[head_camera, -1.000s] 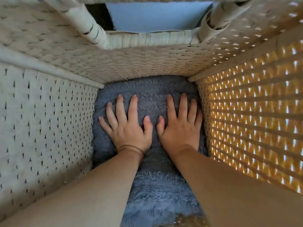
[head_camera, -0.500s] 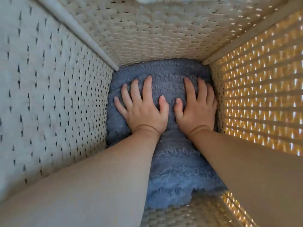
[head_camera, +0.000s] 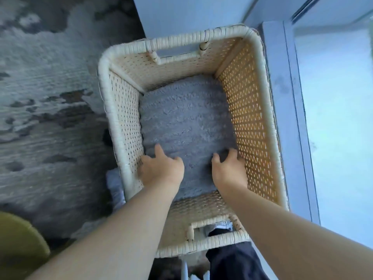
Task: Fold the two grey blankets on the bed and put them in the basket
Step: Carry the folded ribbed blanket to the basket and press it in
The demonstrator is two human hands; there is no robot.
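Note:
A folded grey fluffy blanket [head_camera: 185,118] lies flat in the bottom of a cream woven basket [head_camera: 113,110] on the floor. I cannot tell whether another blanket lies under it. My left hand [head_camera: 161,168] hovers over the blanket's near left part with loosely curled fingers and holds nothing. My right hand [head_camera: 229,170] is beside it over the near right part, fingers relaxed, also holding nothing. Both forearms reach in over the basket's near wall, where there is a handle cut-out [head_camera: 212,225].
A mottled grey rug [head_camera: 50,118] covers the floor left of the basket. A pale window frame and sill [head_camera: 298,118] run along the right. An olive-yellow round object [head_camera: 18,245] sits at the lower left. A dark trouser leg [head_camera: 232,261] is below the basket.
My head has pulled up and back out of the basket, so its whole rim shows. Both hands have lifted off the blanket and drawn back toward the near wall, fingers no longer pressed flat.

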